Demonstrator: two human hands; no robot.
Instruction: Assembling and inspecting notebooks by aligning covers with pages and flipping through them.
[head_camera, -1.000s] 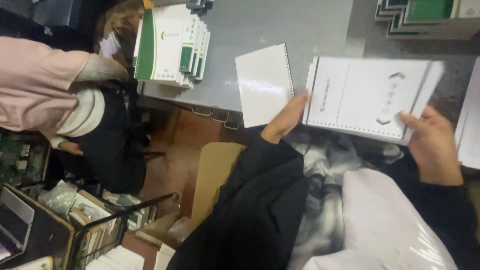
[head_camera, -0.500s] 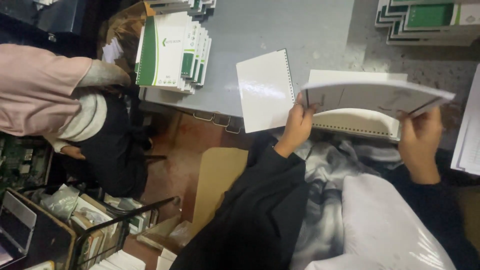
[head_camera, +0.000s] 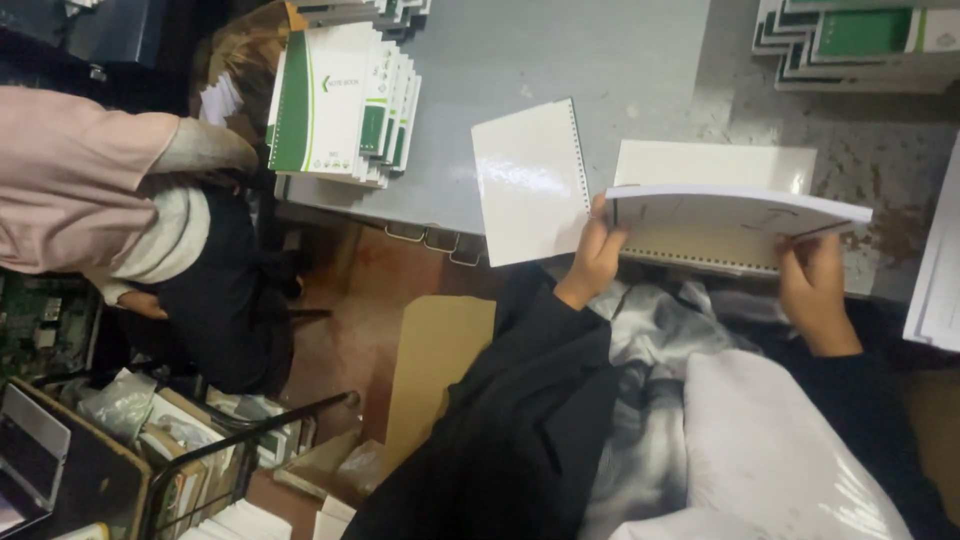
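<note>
We see the grey table (head_camera: 600, 90) spread across the upper part of the view, and we place everything else against it. A person in a pink sleeve (head_camera: 70, 170) stands off its left edge. On the table's left end sits a fanned stack of green-and-white notebooks (head_camera: 345, 100); a second stack of the same kind (head_camera: 860, 40) lies at its far right corner. At the table's near edge we hold a thick block of white pages (head_camera: 730, 215) nearly level, just above a cream sheet (head_camera: 715, 165) that lies flat on the table. A glossy white cover with a punched edge (head_camera: 530, 180) rests beside it, overhanging the table's near edge. Our left hand (head_camera: 595, 255) has its fingers curled around the block's left end; our right hand (head_camera: 815, 290) grips the right end from below.
</note>
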